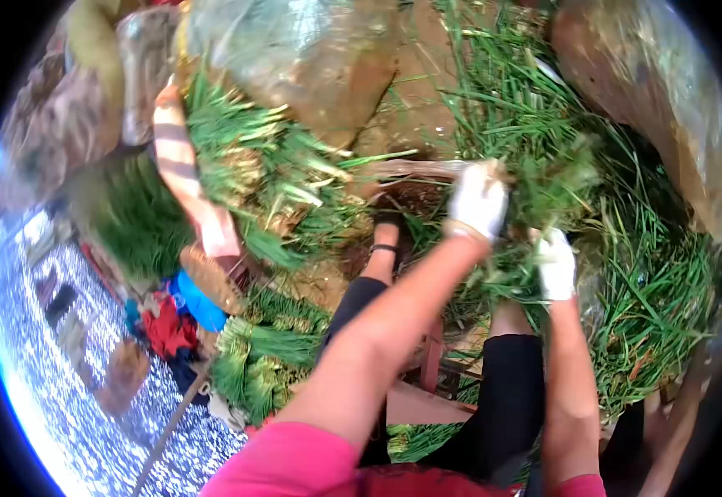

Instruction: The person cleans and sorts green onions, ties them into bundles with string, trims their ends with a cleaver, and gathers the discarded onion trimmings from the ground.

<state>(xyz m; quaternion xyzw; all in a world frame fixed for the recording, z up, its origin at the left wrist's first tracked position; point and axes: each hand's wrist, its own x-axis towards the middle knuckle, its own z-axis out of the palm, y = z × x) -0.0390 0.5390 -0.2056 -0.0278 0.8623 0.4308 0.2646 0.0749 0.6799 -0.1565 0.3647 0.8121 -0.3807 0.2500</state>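
My left hand (478, 200), in a white glove, is closed at the near end of a blurred bunch of green onions (555, 178). Lower and to the right, my right hand (556, 265), also white-gloved, has its fingers curled against green stalks; what lies inside them is partly hidden. A heap of loose green leaves (651, 290) spreads beside and beyond my right hand. To the left of my hands lies a pile of green onions (270, 170) with pale root ends showing.
Tied green onion bundles (262, 364) lie at the lower left. Clear plastic sacks stand at the top middle (311, 58) and top right (651, 99). Another person's arm (187, 166) reaches in from the left. Wet brown ground (419, 74) shows ahead.
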